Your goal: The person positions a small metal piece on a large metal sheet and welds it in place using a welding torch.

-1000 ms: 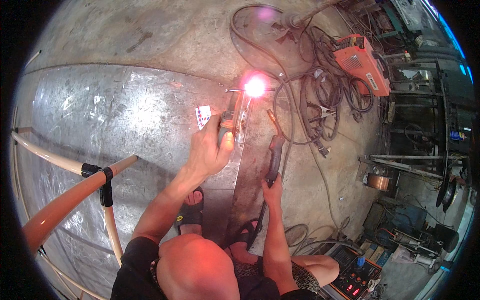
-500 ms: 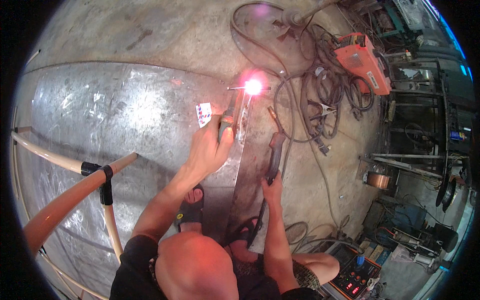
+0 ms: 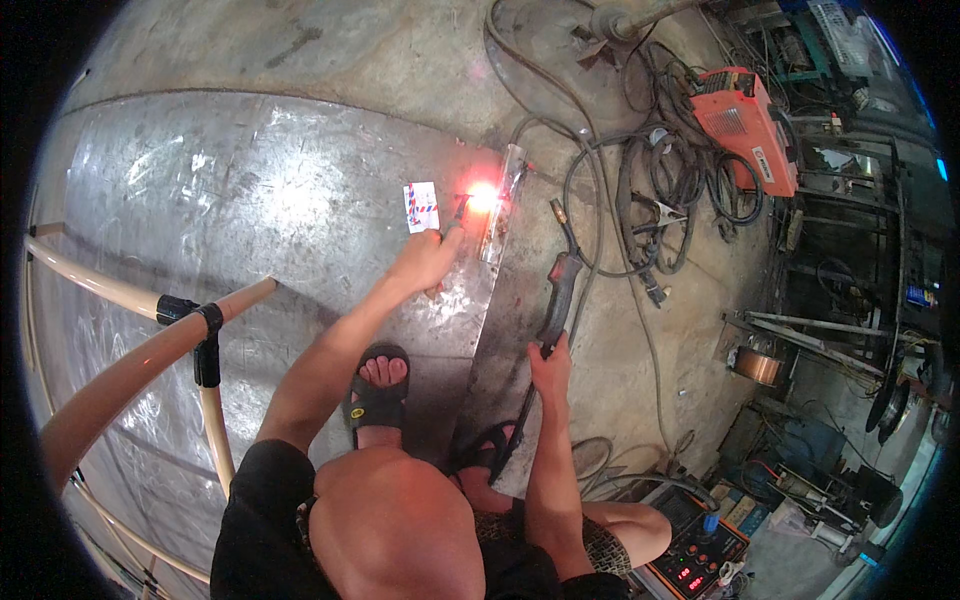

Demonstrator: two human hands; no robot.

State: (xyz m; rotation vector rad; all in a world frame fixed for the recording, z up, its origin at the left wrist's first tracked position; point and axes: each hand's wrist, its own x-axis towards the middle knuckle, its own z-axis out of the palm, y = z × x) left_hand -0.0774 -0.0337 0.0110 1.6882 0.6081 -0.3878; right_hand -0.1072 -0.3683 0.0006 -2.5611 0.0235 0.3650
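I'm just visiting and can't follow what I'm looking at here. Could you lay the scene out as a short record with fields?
Place: workshop floor, seen from above
Left hand: holds a thin rod, its tip at the bright glow
Right hand: grips the handle of a black welding torch, its tip clear of the glow
Work surface: large shiny metal sheet
By the glow: small card with red and blue markings
Further off: orange welding machine, tangled cables
Feet: black sandals

The sheet-metal plate (image 3: 250, 200) looked shiny, scuffed steel. The floor (image 3: 350, 50) was rough, matt concrete. The cables (image 3: 680, 180) looked rubbery.
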